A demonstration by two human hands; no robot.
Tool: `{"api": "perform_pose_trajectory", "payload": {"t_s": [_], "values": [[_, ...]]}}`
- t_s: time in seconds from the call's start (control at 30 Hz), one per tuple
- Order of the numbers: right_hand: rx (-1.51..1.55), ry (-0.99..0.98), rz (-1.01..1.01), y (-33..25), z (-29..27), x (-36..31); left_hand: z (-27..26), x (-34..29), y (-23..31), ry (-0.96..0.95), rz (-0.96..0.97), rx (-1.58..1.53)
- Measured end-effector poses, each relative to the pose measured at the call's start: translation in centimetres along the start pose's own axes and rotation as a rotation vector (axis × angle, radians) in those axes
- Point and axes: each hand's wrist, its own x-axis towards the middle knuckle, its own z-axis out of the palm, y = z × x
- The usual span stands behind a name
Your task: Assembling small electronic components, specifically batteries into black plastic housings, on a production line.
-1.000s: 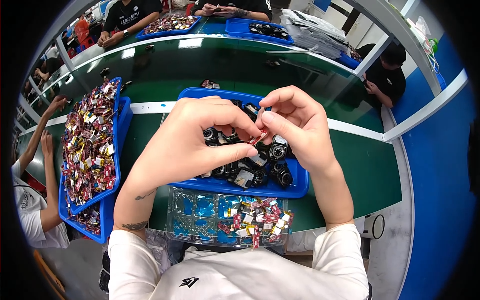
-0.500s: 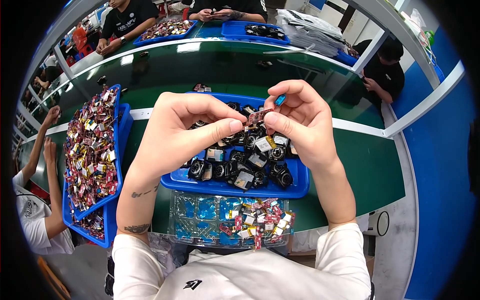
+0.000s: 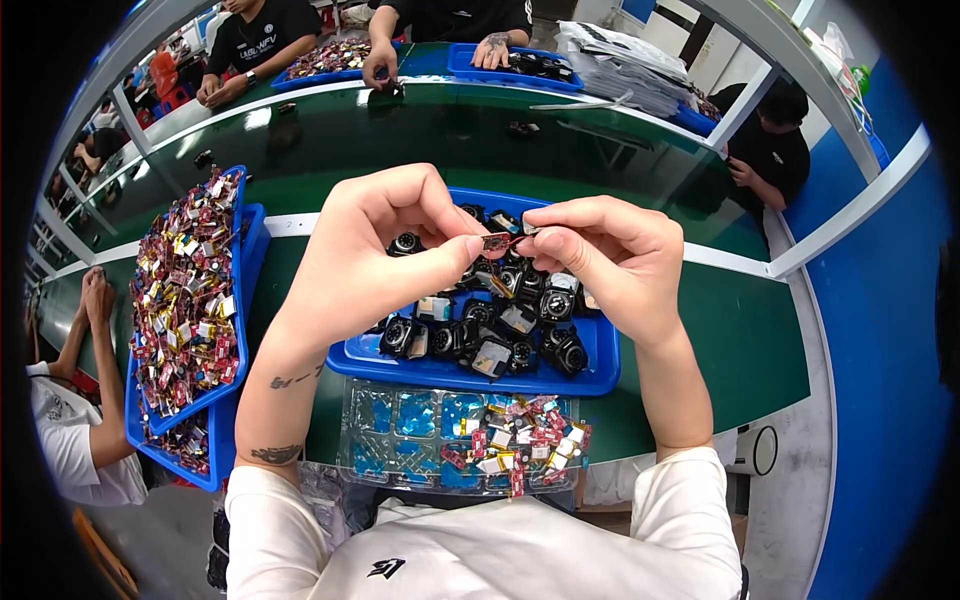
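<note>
My left hand [image 3: 385,265] pinches a small red circuit board [image 3: 496,242] between thumb and index finger, above the blue tray [image 3: 430,372]. At the board's right end my right hand [image 3: 615,265] is closed on a small silvery part [image 3: 525,230], with thin wire between it and the board. A small battery with a yellow end [image 3: 498,284] appears just below the board; whether it is attached I cannot tell. Under both hands the tray holds many black watch-like housings [image 3: 400,337], some showing grey or white insides.
Near me, a clear plastic compartment tray [image 3: 415,468] holds blue film pieces and a heap of boards with batteries [image 3: 520,440]. At left stand stacked blue trays [image 3: 238,300] heaped with boards [image 3: 185,300]. Co-workers sit across the green table [image 3: 730,330] and at left; a metal frame [image 3: 850,225] stands at right.
My right fingers have turned and closed on the silvery part; the blue piece between them no longer shows. The board has shifted slightly left. A co-worker opposite has reached onto the table.
</note>
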Motion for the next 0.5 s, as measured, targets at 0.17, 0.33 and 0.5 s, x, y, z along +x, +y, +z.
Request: {"api": "perform_pose_trajectory", "payload": {"t_s": [0.17, 0.33, 0.5], "values": [[-0.166, 0.036, -0.132, 0.7, -0.1, 0.2, 1.0, 0.1, 0.3, -0.046, -0.014, -0.036], [-0.073, 0.074, -0.116, 1.1, 0.4, 0.1, 1.4, 0.3, -0.2, 0.012, -0.074, 0.034], [0.123, 0.076, 0.026, 0.5, 0.3, 0.1, 1.2, 0.2, -0.3, 0.004, -0.037, 0.152]]}}
